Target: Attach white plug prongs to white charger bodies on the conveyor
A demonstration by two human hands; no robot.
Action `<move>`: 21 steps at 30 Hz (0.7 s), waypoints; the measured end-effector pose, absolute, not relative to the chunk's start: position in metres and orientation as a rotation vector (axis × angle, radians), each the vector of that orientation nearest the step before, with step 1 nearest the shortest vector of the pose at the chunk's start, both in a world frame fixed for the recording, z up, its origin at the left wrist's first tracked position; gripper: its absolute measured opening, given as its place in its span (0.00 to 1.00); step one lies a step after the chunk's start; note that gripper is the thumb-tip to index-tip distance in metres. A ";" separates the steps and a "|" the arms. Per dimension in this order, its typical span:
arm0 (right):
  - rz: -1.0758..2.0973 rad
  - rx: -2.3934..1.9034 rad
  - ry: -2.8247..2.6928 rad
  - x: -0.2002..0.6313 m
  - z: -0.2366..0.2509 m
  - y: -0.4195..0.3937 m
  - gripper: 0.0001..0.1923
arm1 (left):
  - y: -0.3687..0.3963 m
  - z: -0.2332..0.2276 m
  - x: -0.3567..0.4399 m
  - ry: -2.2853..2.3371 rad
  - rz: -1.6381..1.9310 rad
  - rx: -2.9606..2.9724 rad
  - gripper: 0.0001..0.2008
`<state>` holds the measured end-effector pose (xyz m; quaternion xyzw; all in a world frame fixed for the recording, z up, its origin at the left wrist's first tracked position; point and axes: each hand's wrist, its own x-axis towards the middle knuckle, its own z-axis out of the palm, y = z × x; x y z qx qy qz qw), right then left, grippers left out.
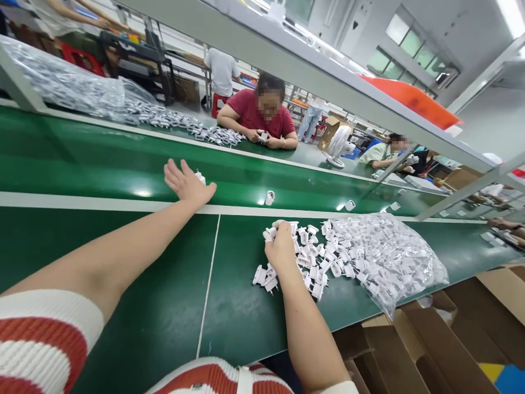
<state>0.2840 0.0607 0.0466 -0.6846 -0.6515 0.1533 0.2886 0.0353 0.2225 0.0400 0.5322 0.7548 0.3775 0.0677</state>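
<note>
My left hand reaches over the green conveyor belt with its fingers spread. A white plug piece shows just behind it, between thumb and fingers, partly hidden by the hand. At the left edge of a loose pile of white plug pieces on the green worktop, my right hand has its fingers curled round a white plug piece. Its fingertips are partly hidden. From the pile's right side spreads a clear plastic bag full of similar pieces.
White housings lie spaced along the belt. Across it, a person in a red shirt handles a white part beside a heap of grey-white parts. A metal shelf beam crosses above. Cardboard boxes stand below the worktop's right edge.
</note>
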 end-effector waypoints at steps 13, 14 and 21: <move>1.348 -1.207 -1.086 0.266 0.051 0.061 0.23 | 0.244 0.007 0.176 1.720 0.935 1.893 0.18; 1.380 -1.190 -1.074 0.266 0.053 0.060 0.24 | 0.240 0.007 0.173 1.704 0.952 1.893 0.17; 1.458 -1.077 -1.029 0.262 0.054 0.058 0.29 | 0.150 -0.014 0.119 1.338 0.956 2.010 0.21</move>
